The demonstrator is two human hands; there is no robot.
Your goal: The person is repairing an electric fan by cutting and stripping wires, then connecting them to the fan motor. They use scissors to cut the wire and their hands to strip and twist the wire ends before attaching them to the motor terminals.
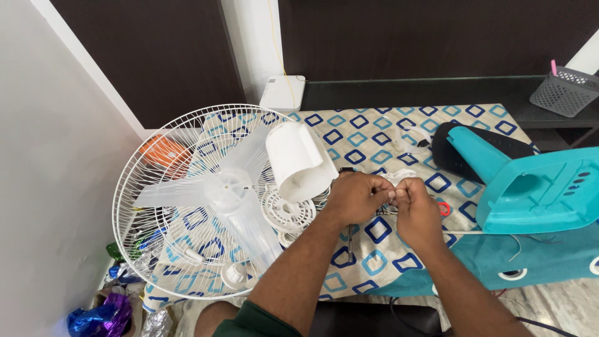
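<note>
My left hand (357, 196) and my right hand (417, 211) meet over a table with a blue-and-white patterned cloth (374, 134). Both pinch a small white part (397, 179) with thin wires (385, 211) between the fingertips; its exact shape is hidden by my fingers. A white cylindrical fan motor housing (298, 161) lies just left of my left hand. Beside it a white wire fan guard (187, 200) lies flat with a translucent fan blade (228, 193) on it. A round white slotted cover (286, 212) rests below the housing.
A teal plastic fan base (536, 190) and a dark panel (480, 150) sit at the right. A red ring (443, 208) lies by my right hand. A grey mesh basket (564, 90) stands on the dark shelf behind. Foil wrappers (103, 315) lie on the floor at left.
</note>
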